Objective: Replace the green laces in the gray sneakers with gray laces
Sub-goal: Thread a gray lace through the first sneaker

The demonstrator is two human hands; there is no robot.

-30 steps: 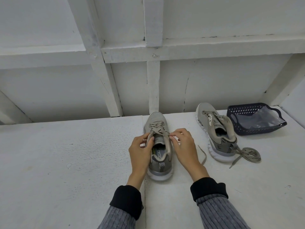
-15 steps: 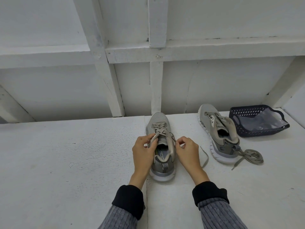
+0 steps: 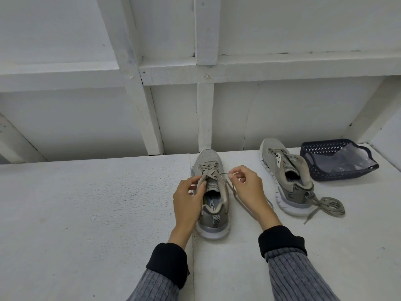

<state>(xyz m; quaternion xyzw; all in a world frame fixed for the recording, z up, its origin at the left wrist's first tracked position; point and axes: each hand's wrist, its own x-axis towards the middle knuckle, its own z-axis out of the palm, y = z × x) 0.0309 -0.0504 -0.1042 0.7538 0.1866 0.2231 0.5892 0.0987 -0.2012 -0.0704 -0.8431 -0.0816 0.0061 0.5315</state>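
Lacing near gray sneaker (image 3: 211, 192) at centre of white shelf (image 3: 86, 213), toe away from us, lace (image 3: 209, 170) crisscrossed over tongue. Our left hand (image 3: 188, 199) grips left collar, thumb on lace end. Our right hand (image 3: 247, 187) pinches other lace end, drawn out taut to right of eyelets. Second sneaker (image 3: 286, 179) stands well right, loose lace (image 3: 327, 206) coiled beside heel. Dark mesh basket (image 3: 334, 161) with plastic bag just beyond it. Half second ago right hand sat closer to shoe; now pulled outward.

Soft even light — edges warped
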